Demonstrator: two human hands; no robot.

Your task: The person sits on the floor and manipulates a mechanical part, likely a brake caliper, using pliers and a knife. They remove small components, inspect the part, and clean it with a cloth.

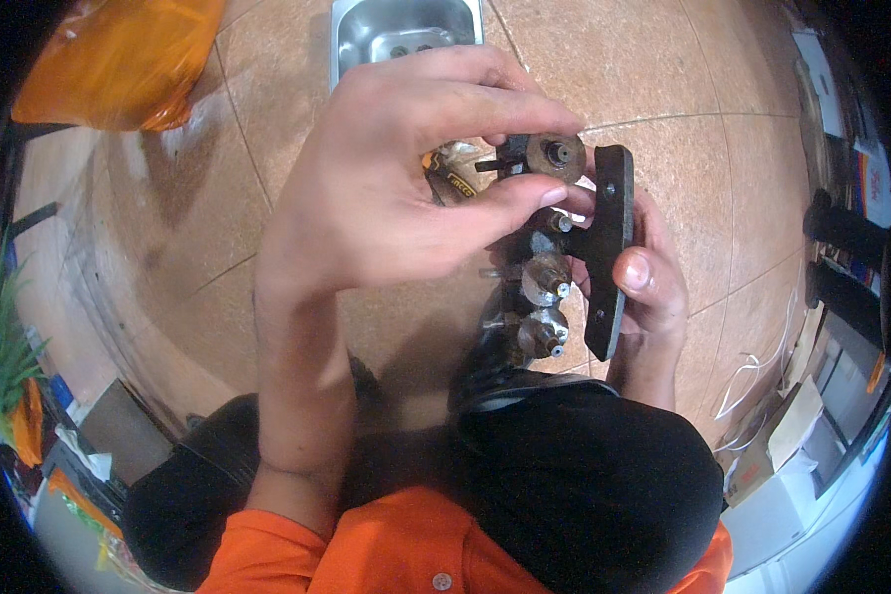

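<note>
Metal valve part [549,247], dark and rusty, sits between both hands, up above the person's black-clad knee [584,475]. It has a row of round brass knobs, one after the other, and a flat black bar [609,247] on its right side.

Left hand [396,188] comes over the top. Its fingers [465,109] and thumb pinch the top knob [554,155], so they are closed on the part. Right hand [648,287] is mostly hidden behind the bar. Its thumb presses on the bar's edge and its fingers wrap behind, so it is gripping the part too.

Below the hands is a tiled brown floor [683,89]. A shiny metal tray [406,35] lies on the floor at the top edge of the view, just past the left hand. An orange plastic bag [119,59] lies in the top left corner. A small yellow and black thing [455,181] peeks out under the left hand; what it is cannot be told.

At the right edge are cardboard boxes [792,436] and white cords [752,381]. At the left edge is a green plant [5,346]. The person wears an orange shirt [386,549].
</note>
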